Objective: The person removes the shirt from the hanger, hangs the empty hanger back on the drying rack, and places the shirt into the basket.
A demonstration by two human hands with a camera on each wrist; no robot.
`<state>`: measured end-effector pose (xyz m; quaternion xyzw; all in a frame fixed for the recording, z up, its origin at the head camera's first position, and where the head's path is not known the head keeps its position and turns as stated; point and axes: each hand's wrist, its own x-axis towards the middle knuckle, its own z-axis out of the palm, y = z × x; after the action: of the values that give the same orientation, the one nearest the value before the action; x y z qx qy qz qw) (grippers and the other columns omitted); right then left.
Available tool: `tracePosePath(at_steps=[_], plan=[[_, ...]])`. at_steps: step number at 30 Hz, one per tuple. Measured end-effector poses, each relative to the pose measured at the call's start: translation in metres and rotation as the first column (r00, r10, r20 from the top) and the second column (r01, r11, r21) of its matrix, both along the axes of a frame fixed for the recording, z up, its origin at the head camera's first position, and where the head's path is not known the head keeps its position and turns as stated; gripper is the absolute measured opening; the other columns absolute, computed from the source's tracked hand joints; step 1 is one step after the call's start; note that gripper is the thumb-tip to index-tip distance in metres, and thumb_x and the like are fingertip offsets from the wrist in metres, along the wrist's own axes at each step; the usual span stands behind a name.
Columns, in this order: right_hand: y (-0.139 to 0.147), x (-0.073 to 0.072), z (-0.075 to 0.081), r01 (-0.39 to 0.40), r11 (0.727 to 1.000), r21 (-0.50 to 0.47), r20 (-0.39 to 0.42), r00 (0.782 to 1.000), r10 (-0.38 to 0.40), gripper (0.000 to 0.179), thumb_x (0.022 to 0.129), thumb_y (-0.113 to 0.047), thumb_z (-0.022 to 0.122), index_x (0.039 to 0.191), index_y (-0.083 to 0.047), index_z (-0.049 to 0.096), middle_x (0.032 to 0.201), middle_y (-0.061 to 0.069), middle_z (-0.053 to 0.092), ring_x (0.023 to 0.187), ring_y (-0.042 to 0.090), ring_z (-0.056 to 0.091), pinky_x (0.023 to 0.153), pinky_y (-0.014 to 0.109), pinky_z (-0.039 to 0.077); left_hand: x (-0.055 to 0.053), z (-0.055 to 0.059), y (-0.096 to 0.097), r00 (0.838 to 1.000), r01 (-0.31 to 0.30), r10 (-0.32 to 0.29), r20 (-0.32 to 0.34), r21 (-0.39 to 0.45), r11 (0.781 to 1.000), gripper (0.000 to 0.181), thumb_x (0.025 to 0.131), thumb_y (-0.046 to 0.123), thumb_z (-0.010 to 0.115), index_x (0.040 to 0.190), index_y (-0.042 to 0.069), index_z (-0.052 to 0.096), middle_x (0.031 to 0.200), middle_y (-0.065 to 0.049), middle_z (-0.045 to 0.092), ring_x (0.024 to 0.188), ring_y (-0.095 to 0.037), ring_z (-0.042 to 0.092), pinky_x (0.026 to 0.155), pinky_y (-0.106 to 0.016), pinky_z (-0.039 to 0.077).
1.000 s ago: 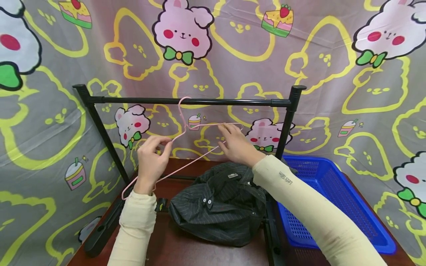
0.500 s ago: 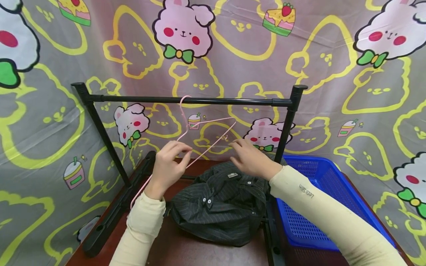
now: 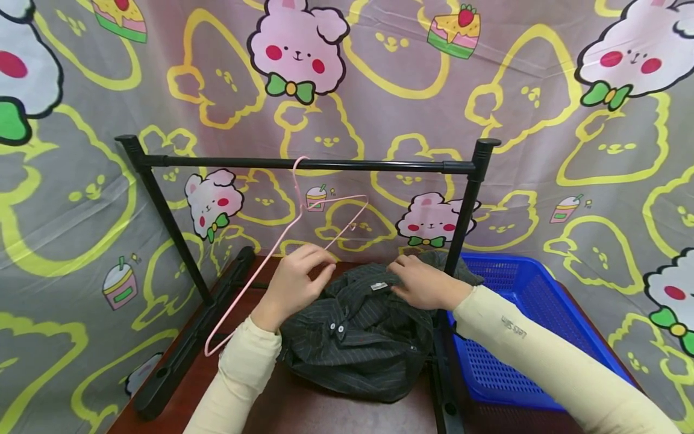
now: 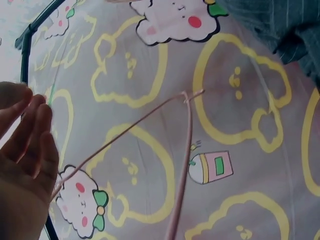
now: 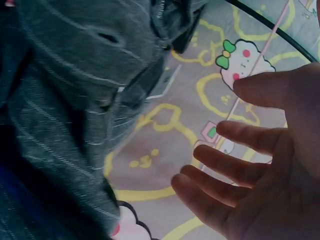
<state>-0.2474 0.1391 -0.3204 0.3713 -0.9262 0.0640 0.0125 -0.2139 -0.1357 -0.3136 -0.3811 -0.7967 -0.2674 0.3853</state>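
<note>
A pink wire hanger [image 3: 253,279] hangs by its hook from the rack's black bar, turned at an angle. Below it lies a crumpled dark pinstriped garment [image 3: 374,361] with white buttons and a small label. My left hand [image 3: 298,282] is above the garment's left side, fingers loosely bent and nothing between them. It partly hides the hanger's lower bar, without a grip on it. Over the garment's upper right is my right hand [image 3: 425,283]; in the right wrist view its fingers are spread apart, with the cloth a little way off.
The black rack [image 3: 469,211] stands on a reddish-brown table [image 3: 325,416], its feet running along both sides of the garment. A blue plastic basket [image 3: 504,386] sits at the right, partly behind the right forearm. A patterned curtain [image 3: 401,120] encloses the back and sides.
Both hands have come away from the hanger and moved down toward the garment, the left also rightward. The hanger has swung round on its hook and hangs free.
</note>
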Motion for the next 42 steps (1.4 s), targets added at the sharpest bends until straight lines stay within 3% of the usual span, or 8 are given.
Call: tracePosePath(at_steps=[6, 12, 15, 20, 23, 30, 35, 42], plan=[[0.01, 0.001, -0.011, -0.006, 0.997, 0.078, 0.088, 0.996, -0.001, 0.047, 0.089, -0.021, 0.064, 0.131, -0.003, 0.051, 0.127, 0.016, 0.048, 0.114, 0.031, 0.046, 0.093, 0.047, 0.042, 0.001, -0.014, 0.012, 0.987, -0.018, 0.037, 0.158, -0.116, 0.993, 0.01, 0.085, 0.013, 0.07, 0.095, 0.013, 0.069, 0.095, 0.001, 0.063, 0.09, -0.015, 0.06, 0.078, -0.033, 0.05], [0.019, 0.004, -0.017, 0.005, 0.995, 0.103, 0.185, 0.982, -0.024, 0.062, 0.084, -0.024, 0.071, 0.136, -0.004, 0.046, 0.135, 0.017, 0.043, 0.122, 0.034, 0.04, 0.097, 0.05, 0.039, 0.0, -0.031, 0.021, 0.957, -0.025, 0.093, 0.274, -0.243, 0.97, 0.023, 0.087, 0.024, 0.069, 0.107, 0.013, 0.067, 0.104, 0.0, 0.061, 0.096, -0.015, 0.059, 0.083, -0.033, 0.048], [0.022, 0.005, -0.022, 0.009, 0.992, 0.124, 0.208, 0.978, -0.035, 0.071, 0.08, -0.026, 0.075, 0.139, -0.006, 0.042, 0.138, 0.016, 0.04, 0.126, 0.035, 0.037, 0.098, 0.051, 0.037, 0.0, -0.04, 0.025, 0.924, -0.013, 0.131, 0.358, -0.313, 0.95, 0.036, 0.087, 0.032, 0.068, 0.117, 0.014, 0.063, 0.114, -0.002, 0.057, 0.106, -0.018, 0.055, 0.089, -0.036, 0.046], [0.027, 0.005, -0.031, -0.015, 0.982, 0.188, 0.195, 0.981, -0.022, 0.087, 0.07, -0.029, 0.084, 0.143, -0.011, 0.039, 0.144, 0.017, 0.034, 0.133, 0.04, 0.026, 0.1, 0.057, 0.032, 0.0, -0.055, 0.027, 0.843, 0.015, 0.21, 0.496, -0.411, 0.911, 0.059, 0.085, 0.043, 0.068, 0.133, 0.014, 0.052, 0.131, -0.008, 0.047, 0.12, -0.027, 0.044, 0.099, -0.045, 0.037], [0.029, 0.007, -0.035, -0.04, 0.974, 0.222, 0.173, 0.985, 0.001, 0.093, 0.065, -0.029, 0.087, 0.143, -0.011, 0.039, 0.145, 0.019, 0.032, 0.135, 0.044, 0.02, 0.101, 0.06, 0.028, 0.0, -0.064, 0.029, 0.802, 0.019, 0.262, 0.536, -0.461, 0.887, 0.07, 0.081, 0.048, 0.07, 0.138, 0.016, 0.047, 0.139, -0.011, 0.041, 0.126, -0.032, 0.038, 0.101, -0.05, 0.033], [0.03, 0.015, -0.038, -0.025, 0.953, 0.301, 0.179, 0.983, -0.03, 0.105, 0.058, -0.032, 0.091, 0.145, -0.014, 0.036, 0.15, 0.018, 0.026, 0.139, 0.044, 0.009, 0.107, 0.057, 0.018, -0.001, -0.083, 0.029, 0.775, 0.034, 0.294, 0.56, -0.501, 0.865, 0.087, 0.07, 0.057, 0.075, 0.14, 0.015, 0.044, 0.146, -0.021, 0.03, 0.131, -0.042, 0.028, 0.101, -0.058, 0.028], [0.028, 0.018, -0.043, 0.003, 0.939, 0.345, 0.133, 0.99, -0.052, 0.112, 0.053, -0.028, 0.093, 0.147, -0.016, 0.033, 0.151, 0.017, 0.023, 0.138, 0.044, 0.01, 0.105, 0.056, 0.025, 0.0, -0.092, 0.029, 0.714, 0.045, 0.347, 0.609, -0.534, 0.845, 0.099, 0.064, 0.057, 0.08, 0.145, 0.019, 0.037, 0.151, -0.021, 0.018, 0.137, -0.044, 0.015, 0.105, -0.06, 0.018], [0.024, 0.011, -0.057, 0.012, 0.95, 0.311, 0.036, 0.999, -0.024, 0.112, 0.057, -0.027, 0.092, 0.147, -0.008, 0.029, 0.148, 0.027, 0.024, 0.122, 0.049, 0.039, 0.096, 0.054, 0.039, 0.003, -0.102, 0.033, 0.646, 0.059, 0.42, 0.638, -0.59, 0.805, 0.116, 0.058, 0.052, 0.086, 0.151, 0.023, 0.022, 0.153, -0.019, 0.01, 0.136, -0.046, 0.017, 0.102, -0.063, 0.022]])
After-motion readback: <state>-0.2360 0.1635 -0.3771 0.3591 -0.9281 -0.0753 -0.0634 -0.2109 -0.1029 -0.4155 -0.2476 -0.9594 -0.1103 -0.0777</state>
